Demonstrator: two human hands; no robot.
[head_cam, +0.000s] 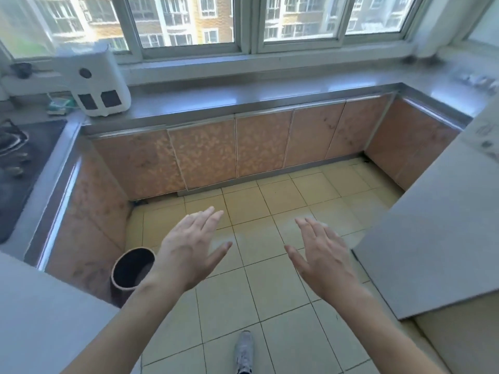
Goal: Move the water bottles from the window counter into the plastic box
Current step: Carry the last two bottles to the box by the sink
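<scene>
My left hand (pixel 189 249) and my right hand (pixel 324 257) are both held out over the tiled floor, palms down, fingers spread, with nothing in either. The grey window counter (pixel 256 93) runs under the window, well beyond both hands. I see no water bottles on it and no plastic box anywhere in view.
A white appliance (pixel 100 82) stands at the counter's left end. A gas hob (pixel 19 157) lies on the left counter, and a dark round bin (pixel 132 268) sits on the floor beside my left wrist. A grey surface (pixel 437 238) juts in from the right. My shoe (pixel 244 352) is below.
</scene>
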